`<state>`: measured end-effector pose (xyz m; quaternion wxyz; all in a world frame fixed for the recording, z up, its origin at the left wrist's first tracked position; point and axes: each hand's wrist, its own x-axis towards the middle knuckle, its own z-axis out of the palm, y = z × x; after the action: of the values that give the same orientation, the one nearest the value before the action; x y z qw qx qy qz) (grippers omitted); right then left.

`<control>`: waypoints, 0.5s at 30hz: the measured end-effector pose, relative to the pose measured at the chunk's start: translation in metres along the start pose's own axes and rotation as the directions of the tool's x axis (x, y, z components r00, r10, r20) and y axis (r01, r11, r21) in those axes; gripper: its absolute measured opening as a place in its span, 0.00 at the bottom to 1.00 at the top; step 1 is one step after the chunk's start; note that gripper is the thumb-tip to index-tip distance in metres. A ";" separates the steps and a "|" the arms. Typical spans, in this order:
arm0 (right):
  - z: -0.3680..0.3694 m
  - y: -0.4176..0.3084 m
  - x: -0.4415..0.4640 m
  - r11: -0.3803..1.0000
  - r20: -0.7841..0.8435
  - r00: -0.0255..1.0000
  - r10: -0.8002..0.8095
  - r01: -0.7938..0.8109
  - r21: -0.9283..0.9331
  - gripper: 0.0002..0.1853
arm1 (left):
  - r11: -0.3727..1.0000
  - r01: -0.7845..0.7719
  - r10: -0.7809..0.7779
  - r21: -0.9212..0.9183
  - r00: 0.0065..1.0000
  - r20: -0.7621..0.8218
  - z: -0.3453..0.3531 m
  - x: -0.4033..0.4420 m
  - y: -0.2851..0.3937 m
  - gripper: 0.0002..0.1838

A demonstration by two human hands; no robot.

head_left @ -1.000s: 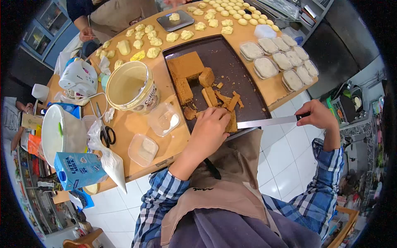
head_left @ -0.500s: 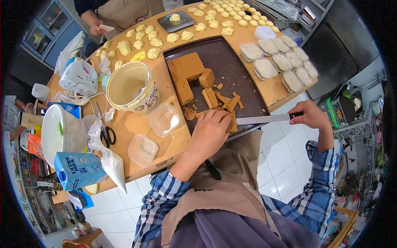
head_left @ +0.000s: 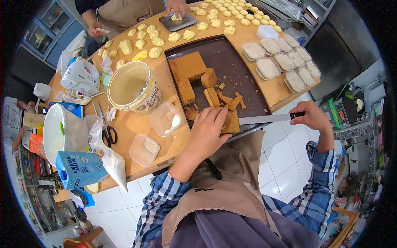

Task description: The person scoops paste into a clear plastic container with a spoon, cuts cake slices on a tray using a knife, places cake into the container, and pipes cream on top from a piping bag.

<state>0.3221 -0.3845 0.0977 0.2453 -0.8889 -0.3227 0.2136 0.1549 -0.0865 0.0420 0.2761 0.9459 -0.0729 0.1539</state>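
Note:
My right hand (head_left: 310, 117) grips the black handle of a serrated bread knife (head_left: 264, 119), whose blade points left and reaches the edge of a piece of brown sponge cake (head_left: 230, 123). From the left, my left hand (head_left: 210, 128) holds that piece, fingers pressed along its side. Piece and hand are at the near edge of a dark baking tray (head_left: 244, 84). Further back in the tray lie a larger cake slab (head_left: 189, 66), a small block (head_left: 209, 77), and several cut strips (head_left: 213, 97) and crumbs.
Left of the tray stand a tub (head_left: 132, 87), two plastic containers (head_left: 144, 149), scissors (head_left: 108, 134), a piping bag (head_left: 113, 165) and a milk carton (head_left: 80, 169). Lidded boxes (head_left: 268, 68) fill the right side. Across the table, another person's hand (head_left: 177, 7) is over a scale (head_left: 178, 23) among dough pieces.
My left hand has shifted slightly, showing more of the cake piece; the knife stays almost in place. The other person's hand has come in over the dough on the scale.

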 end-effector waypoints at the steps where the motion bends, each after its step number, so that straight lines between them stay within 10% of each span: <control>1: 0.000 0.000 -0.001 1.000 -0.007 1.000 0.006 -0.006 0.005 0.15 | 1.000 0.011 -0.011 0.004 1.000 0.007 -0.001 0.000 -0.001 0.36; 15: -0.005 -0.014 -0.007 0.993 0.026 0.995 0.101 -0.099 -0.058 0.15 | 0.997 0.071 -0.073 0.027 0.994 0.077 -0.005 0.003 -0.001 0.41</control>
<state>0.3131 -0.3817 0.1115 0.2045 -0.9073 -0.2870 0.2292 0.1564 -0.0830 0.0461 0.2671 0.9564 -0.0477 0.1080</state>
